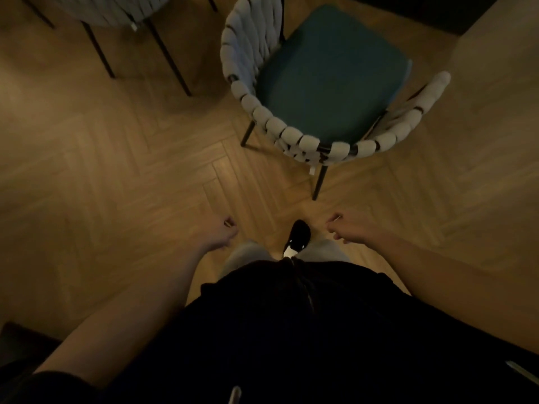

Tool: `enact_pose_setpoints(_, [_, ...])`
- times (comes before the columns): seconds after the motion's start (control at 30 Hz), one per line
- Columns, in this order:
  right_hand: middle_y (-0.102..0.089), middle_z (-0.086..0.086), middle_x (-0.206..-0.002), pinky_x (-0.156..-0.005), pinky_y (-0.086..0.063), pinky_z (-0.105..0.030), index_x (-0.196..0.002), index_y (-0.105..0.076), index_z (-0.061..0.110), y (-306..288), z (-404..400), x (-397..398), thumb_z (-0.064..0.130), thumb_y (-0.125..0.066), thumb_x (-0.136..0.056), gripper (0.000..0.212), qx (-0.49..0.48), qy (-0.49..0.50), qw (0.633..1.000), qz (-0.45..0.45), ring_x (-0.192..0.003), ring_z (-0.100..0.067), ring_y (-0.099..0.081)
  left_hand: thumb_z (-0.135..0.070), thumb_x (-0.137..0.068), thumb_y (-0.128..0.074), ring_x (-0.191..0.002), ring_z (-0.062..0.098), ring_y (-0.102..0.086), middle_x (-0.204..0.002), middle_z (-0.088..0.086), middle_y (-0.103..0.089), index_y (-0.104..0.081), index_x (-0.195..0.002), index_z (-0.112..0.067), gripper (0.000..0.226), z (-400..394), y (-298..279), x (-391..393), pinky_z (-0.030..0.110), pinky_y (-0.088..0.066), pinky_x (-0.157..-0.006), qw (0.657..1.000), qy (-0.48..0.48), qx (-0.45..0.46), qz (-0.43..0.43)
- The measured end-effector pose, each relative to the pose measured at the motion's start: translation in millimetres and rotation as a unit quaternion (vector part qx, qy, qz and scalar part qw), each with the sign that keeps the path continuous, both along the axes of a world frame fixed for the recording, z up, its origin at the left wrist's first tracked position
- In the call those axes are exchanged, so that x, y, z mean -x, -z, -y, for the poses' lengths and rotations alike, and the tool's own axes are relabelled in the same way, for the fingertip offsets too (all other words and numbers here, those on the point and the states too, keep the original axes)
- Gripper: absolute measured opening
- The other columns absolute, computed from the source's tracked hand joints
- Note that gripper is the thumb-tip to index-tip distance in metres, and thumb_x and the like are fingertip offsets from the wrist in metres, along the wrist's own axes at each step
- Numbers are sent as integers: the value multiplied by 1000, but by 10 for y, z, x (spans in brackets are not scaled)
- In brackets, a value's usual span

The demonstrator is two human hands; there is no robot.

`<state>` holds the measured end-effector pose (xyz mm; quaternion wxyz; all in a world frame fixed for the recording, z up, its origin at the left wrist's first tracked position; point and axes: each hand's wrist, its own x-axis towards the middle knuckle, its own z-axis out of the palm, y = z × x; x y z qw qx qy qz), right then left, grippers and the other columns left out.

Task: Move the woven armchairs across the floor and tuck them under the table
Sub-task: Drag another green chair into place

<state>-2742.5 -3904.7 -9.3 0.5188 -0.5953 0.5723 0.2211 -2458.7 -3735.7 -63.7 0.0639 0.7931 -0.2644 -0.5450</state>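
The left hand (pixel 223 231) hangs low with fingers loosely curled, holding nothing. The right hand (pixel 345 227) hangs the same way, also free of any grasp. A shoe (pixel 297 236) shows between them. The armchair (pixel 326 91) stands ahead on the floor (pixel 116 170), apart from both hands; a second chair (pixel 116 10) sits far left.

Both hands hang low with loosely curled fingers, holding nothing: the left hand (pixel 222 232) and the right hand (pixel 347 227). Ahead of the right hand, apart from it, stands a woven armchair (pixel 306 141) with a teal seat cushion (pixel 329 80). Well ahead of the left hand, a second woven chair (pixel 108 10) shows only partly at the top edge.
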Motion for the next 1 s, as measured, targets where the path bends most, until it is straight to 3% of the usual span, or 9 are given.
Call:
enact_pose_setpoints(0.13, [-72,-7,-100,-78,-58,-36,-94,-65,22,-121,552,-258,22,-60,-96,6,26,-21,999,11,-95,-23,-70,-20,-100,-57,-66,21,-65,-83,8,-66,-59,-94,-15,8,601,-85,-201,42,-58,-69,1000,28,14,-6])
enact_pose_setpoints(0.27, [-74,-4,-90,-81,-59,-39,-94,-68,18,-257,1014,-576,16,-58,-96,10,65,-18,997,34,-90,-21,-71,-23,-98,-59,-91,32,-69,-96,9,-69,-63,-96,-17,8,1274,-244,-518,52,-59,-84,993,93,63,29])
enact_pose_setpoints(0.37, [-73,2,-85,-83,-60,-42,-95,-72,14,-290,1289,-797,16,-59,-94,13,77,-8,996,33,-90,-20,-71,-22,-99,-59,-93,28,-68,-99,7,-68,-65,-98,-16,8,1774,-355,-777,48,-57,-85,986,138,84,43])
enact_pose_setpoints(0.5, [-71,11,-76,-62,-43,-19,-93,-69,23,-291,1535,-1064,22,-58,-95,11,116,5,993,20,-78,0,-63,-20,-96,-58,-91,22,-61,-97,4,-66,-68,-99,-11,13,2346,-468,-1130,38,-51,-81,958,224,147,101])
enact_pose_setpoints(0.57, [-69,9,-78,-58,-37,-15,-98,-67,20,-254,1600,-1160,24,-57,-96,11,140,-1,990,5,-74,0,-60,-21,-96,-58,-86,19,-59,-92,0,-65,-67,-97,-17,10,2575,-491,-1308,37,-50,-75,940,260,184,124])
enact_pose_setpoints(0.7, [-65,-6,-106,-75,-54,-34,-117,-57,17,-123,1637,-1236,38,-64,-94,32,137,-45,988,-58,-93,-24,-60,-28,-94,-56,-82,22,-60,-83,-3,-59,-61,-87,-21,11,3053,-420,-1608,32,-39,-63,862,386,265,196])
enact_pose_setpoints(0.77, [-62,-7,-115,-81,-54,-37,-132,-51,19,-100,1645,-1259,46,-64,-92,50,119,-102,983,-98,-100,-26,-59,-43,-93,-57,-102,24,-59,-102,-2,-64,-65,-105,-22,25,3268,-373,-1705,35,-40,-77,825,456,248,223])
enact_pose_setpoints(0.87, [-59,-4,-135,-97,-50,-42,-147,-41,26,-22,1631,-1250,57,-70,-85,75,82,-157,974,-138,-123,-28,-55,-67,-86,-59,-129,26,-49,-137,0,-58,-54,-136,-25,66,3533,-337,-1760,48,-39,-105,770,582,155,210])
enact_pose_setpoints(1.0, [-55,-2,-140,-109,-38,-47,-149,-35,33,191,1575,-1195,53,-74,-83,79,73,-216,959,-168,-133,-27,-47,-61,-81,-72,-146,26,-33,-156,1,-41,-37,-153,-29,86,3767,-298,-1785,57,-12,-123,683,702,41,199])
